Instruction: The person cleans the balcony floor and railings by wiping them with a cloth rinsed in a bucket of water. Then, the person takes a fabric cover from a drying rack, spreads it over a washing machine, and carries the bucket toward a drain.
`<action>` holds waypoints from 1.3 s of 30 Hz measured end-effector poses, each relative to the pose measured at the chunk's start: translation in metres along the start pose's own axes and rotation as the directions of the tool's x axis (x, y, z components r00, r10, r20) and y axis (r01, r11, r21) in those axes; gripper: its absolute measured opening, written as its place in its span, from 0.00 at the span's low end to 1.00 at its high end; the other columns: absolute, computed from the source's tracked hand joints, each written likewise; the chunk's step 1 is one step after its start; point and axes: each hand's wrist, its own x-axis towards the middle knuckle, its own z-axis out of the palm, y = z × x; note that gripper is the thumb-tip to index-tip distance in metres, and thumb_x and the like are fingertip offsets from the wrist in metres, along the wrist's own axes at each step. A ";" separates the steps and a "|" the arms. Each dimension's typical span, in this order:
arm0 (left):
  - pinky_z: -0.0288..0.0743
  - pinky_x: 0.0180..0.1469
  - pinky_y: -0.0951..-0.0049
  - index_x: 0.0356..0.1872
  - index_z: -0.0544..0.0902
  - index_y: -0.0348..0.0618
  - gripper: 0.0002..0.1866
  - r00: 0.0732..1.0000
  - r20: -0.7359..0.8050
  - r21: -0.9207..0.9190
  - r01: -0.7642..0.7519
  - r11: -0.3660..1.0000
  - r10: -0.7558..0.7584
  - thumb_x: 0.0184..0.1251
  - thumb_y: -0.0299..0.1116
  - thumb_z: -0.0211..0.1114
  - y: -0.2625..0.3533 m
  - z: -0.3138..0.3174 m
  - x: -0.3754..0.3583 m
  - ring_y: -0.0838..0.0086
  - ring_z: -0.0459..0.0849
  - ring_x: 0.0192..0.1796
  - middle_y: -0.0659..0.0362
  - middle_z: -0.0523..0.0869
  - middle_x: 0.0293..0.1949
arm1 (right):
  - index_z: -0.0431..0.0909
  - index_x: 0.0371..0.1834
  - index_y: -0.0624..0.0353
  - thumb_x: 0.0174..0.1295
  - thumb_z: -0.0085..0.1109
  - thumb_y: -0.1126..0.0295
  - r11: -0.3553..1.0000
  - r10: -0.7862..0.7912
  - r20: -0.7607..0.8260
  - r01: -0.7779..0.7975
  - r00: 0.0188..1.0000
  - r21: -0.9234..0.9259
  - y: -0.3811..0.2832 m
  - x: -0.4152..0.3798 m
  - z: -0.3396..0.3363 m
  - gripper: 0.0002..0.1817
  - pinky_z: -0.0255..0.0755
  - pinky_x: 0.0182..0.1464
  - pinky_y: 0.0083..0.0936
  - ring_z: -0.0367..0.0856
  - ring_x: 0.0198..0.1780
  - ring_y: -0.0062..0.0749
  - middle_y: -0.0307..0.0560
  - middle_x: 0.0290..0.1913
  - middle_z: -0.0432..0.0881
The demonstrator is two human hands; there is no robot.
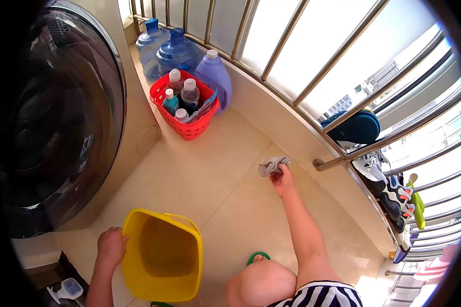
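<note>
Cloth [273, 167], grey, right of center frame: bunched, pinched between thumb and fingers of right hand [283, 180]; floor contact cannot be told. Left hand [112, 247] closed on left rim of yellow bucket [200, 266], lower left, mouth facing wearer; grip presumably steadies it. Red basket [190, 131], upper left, groups small bottles [190, 94], likely so they stand upright; purple jug [216, 77] just beside. Edges: low wall [264, 108] runs diagonally past the cloth, limiting reach toward upper right; washer [61, 117] bounds left. Floor [189, 174] between basket, bucket and cloth leaves right hand room leftward; bucket rim limits lower sweeps.
</note>
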 end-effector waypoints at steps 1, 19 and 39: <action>0.73 0.42 0.56 0.31 0.79 0.35 0.10 0.999 0.015 -0.017 -0.051 0.999 0.052 0.61 0.34 0.63 -0.005 -0.001 -0.002 0.51 0.80 0.38 0.46 0.81 0.33 | 0.73 0.45 0.56 0.60 0.52 0.70 1.000 -0.004 0.007 0.004 1.000 -0.006 0.003 -0.020 0.015 0.11 0.74 0.36 0.27 0.79 0.35 0.28 0.42 0.37 0.80; 0.73 0.40 0.59 0.50 0.79 0.38 0.14 0.985 -0.141 -0.506 -0.154 0.848 0.095 0.68 0.34 0.57 -0.017 0.036 -0.006 0.53 0.80 0.37 0.47 0.80 0.34 | 0.74 0.38 0.59 0.50 0.63 0.62 0.063 0.518 0.838 0.970 0.170 -0.235 0.105 -0.219 0.187 0.16 0.73 0.38 0.40 0.78 0.36 0.44 0.49 0.29 0.79; 0.70 0.57 0.61 0.62 0.70 0.38 0.23 0.998 -0.050 -0.333 0.011 0.943 -0.030 0.69 0.36 0.56 -0.004 0.035 -0.010 0.56 0.73 0.59 0.48 0.73 0.55 | 0.72 0.60 0.54 0.56 0.58 0.65 -0.528 0.477 0.413 0.629 0.776 -0.571 0.248 -0.198 0.186 0.26 0.62 0.61 0.51 0.66 0.64 0.53 0.51 0.63 0.67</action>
